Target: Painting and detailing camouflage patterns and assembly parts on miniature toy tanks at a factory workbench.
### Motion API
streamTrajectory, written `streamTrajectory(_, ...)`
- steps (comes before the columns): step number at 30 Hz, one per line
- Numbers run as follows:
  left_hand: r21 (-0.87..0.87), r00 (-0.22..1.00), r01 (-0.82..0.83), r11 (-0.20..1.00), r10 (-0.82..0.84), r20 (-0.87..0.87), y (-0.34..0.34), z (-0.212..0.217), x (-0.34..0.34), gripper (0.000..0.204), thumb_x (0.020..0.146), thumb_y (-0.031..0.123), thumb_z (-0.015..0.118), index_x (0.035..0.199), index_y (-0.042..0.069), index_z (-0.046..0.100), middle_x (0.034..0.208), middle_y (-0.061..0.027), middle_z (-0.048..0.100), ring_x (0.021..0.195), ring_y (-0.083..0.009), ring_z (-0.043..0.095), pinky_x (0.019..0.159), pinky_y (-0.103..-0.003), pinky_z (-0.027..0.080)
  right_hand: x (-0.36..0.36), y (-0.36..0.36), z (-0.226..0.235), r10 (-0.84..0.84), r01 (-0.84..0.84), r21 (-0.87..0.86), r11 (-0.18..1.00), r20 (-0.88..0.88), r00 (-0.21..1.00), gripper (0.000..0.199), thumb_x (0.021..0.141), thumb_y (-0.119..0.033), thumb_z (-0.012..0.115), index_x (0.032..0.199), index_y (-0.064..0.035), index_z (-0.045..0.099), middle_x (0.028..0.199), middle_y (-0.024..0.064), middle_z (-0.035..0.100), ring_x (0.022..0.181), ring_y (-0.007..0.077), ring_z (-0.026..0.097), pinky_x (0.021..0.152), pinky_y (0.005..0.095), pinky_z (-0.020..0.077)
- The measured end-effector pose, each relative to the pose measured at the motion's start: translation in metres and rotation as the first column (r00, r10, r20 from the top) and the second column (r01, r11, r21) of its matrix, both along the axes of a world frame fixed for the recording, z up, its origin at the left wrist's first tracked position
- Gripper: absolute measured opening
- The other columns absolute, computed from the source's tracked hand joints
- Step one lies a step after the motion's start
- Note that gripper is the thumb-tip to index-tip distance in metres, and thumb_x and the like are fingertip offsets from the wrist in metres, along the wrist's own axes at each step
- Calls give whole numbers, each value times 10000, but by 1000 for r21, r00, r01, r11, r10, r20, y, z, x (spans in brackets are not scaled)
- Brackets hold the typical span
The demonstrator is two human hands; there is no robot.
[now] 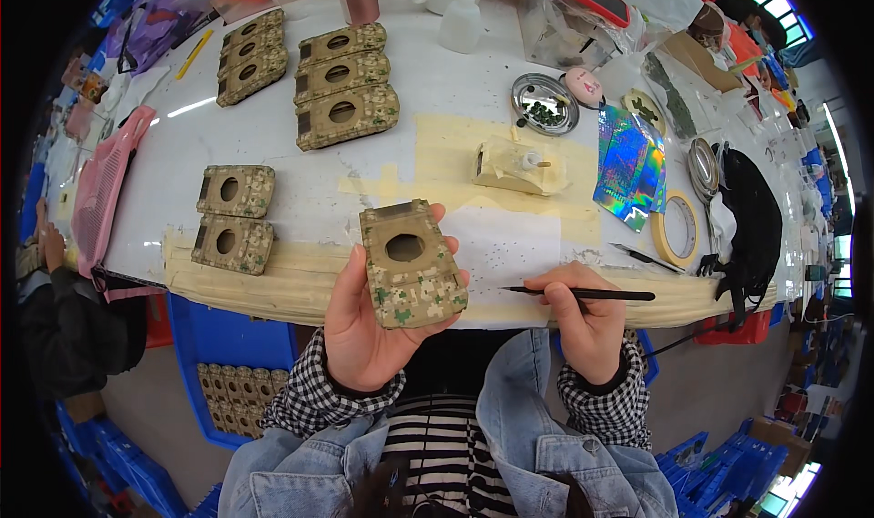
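In my left hand (pixel 360 322) I hold a camouflage model tank hull (pixel 414 286), tilted up with its round hole facing me. My fingers wrap round its sides and back. My right hand (pixel 583 322) grips a slim black pointed tool (pixel 619 294) like a pen. Its fine tip points left toward the hull, apart from it, over a white paper sheet (pixel 510 245) with tiny dark specks. Two similar hulls (pixel 229 238) lie together to the left of my left hand. Farther back are a row of three hulls (pixel 341 113) and another row of hulls (pixel 250 58).
Beyond the paper sits a taped block (pixel 519 166). A metal dish (pixel 544 104) holds small green pieces. At right lie shiny holographic sheets (pixel 628 167), a tape roll (pixel 675 231) and a black bag (pixel 754 213). A pink basket (pixel 114 186) stands left; a blue crate (pixel 187 336) of hulls is below.
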State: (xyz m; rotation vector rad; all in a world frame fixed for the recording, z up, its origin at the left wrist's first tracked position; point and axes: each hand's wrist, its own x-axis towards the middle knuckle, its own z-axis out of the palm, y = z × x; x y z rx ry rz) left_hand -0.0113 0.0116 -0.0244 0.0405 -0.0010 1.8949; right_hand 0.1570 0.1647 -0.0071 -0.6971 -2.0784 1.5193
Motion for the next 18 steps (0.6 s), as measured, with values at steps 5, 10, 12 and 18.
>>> streamTrajectory(5, -8, 1000, -1, 1000, 1, 6, -1, 1, 0, 632, 997, 428, 293, 1455, 25, 128, 1361, -216, 383, 1215, -374, 477, 920, -464, 526, -1, 0, 2, 13, -13, 47, 999, 16, 1000, 123, 883, -78, 615, 886, 27, 679, 817, 101, 660, 729, 163, 590, 660, 262, 457)
streamTrajectory(10, 0, 1000, -2, 1000, 2, 15, -2, 1, 0, 631, 997, 431, 289, 1457, 30, 128, 1364, -215, 379, 1216, -374, 476, 922, -466, 524, -2, 0, 3, 15, -15, 40, 999, 22, 1000, 119, 881, -73, 615, 877, 27, 680, 816, 101, 661, 729, 164, 592, 661, 262, 459)
streamTrajectory(12, -8, 1000, -7, 1000, 7, 7, -2, 0, 0, 631, 997, 433, 285, 1458, 31, 126, 1364, -215, 379, 1217, -374, 475, 924, -466, 523, -2, 0, 3, 11, -12, 45, 999, 18, 1000, 118, 881, -71, 614, 875, 27, 680, 815, 101, 660, 729, 163, 591, 661, 262, 458)
streamTrajectory(18, -3, 1000, -8, 1000, 8, 10, -1, 0, 0, 629, 998, 431, 279, 1459, 32, 122, 1365, -215, 376, 1216, -374, 475, 927, -467, 521, -1, -1, 2, 2, -2, 28, 1000, 14, 1000, 114, 879, -67, 615, 878, 28, 678, 814, 101, 659, 730, 164, 590, 660, 262, 457)
